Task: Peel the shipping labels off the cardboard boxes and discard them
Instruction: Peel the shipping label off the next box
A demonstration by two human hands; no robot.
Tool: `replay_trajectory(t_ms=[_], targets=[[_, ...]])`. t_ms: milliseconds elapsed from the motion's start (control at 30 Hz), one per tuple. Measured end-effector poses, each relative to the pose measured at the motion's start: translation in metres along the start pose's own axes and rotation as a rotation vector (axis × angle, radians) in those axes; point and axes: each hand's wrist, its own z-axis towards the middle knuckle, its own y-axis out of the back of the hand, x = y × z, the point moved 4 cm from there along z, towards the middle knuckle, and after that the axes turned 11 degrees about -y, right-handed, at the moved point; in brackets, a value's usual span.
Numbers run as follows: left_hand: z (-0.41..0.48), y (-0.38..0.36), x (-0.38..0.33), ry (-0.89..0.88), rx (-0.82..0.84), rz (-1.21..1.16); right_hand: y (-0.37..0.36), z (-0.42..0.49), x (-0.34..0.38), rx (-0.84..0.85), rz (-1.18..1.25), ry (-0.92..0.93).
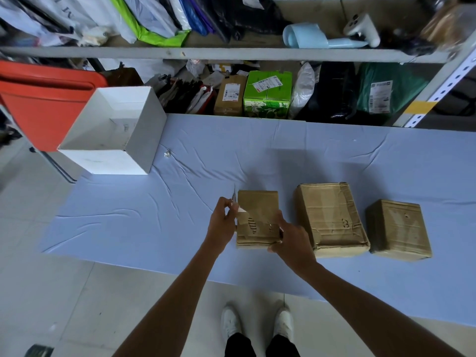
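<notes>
Forearms (180,292) reach to the left box (257,199) on the blue cloth (154,215), where the right hand (292,239) grips its near right corner and the left hand (223,224) pinches the half-lifted label (241,210), thin, light and likely to tear, so best pulled low from its freed edge.

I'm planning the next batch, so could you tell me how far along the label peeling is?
Middle box and right box show bare tops, seemingly done. In hand: left hand pinches the label off the left box, right hand holding it. Left: discarding it.
</notes>
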Motion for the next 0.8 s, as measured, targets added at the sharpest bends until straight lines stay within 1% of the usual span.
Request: replay_trajectory(t_ms=[233, 433, 600, 667, 800], targets=[[0.002, 0.001, 0.0, 0.0, -0.054, -0.11, 0.003, -0.002, -0.003, -0.013, 0.024, -0.032], [0.002, -0.001, -0.001, -0.037, -0.051, 0.04, 0.0, -0.005, 0.007, -0.023, 0.006, -0.01], [0.004, 0.001, -0.005, -0.137, -0.063, 0.133, 0.0, -0.008, 0.008, -0.007, -0.021, -0.009], [0.006, 0.003, -0.01, -0.166, -0.075, 0.159, 0.002, -0.01, 0.01, -0.016, -0.037, 0.0], [0.01, 0.006, -0.016, -0.205, -0.085, 0.177, 0.002, -0.011, 0.013, -0.003, 0.006, 0.014]])
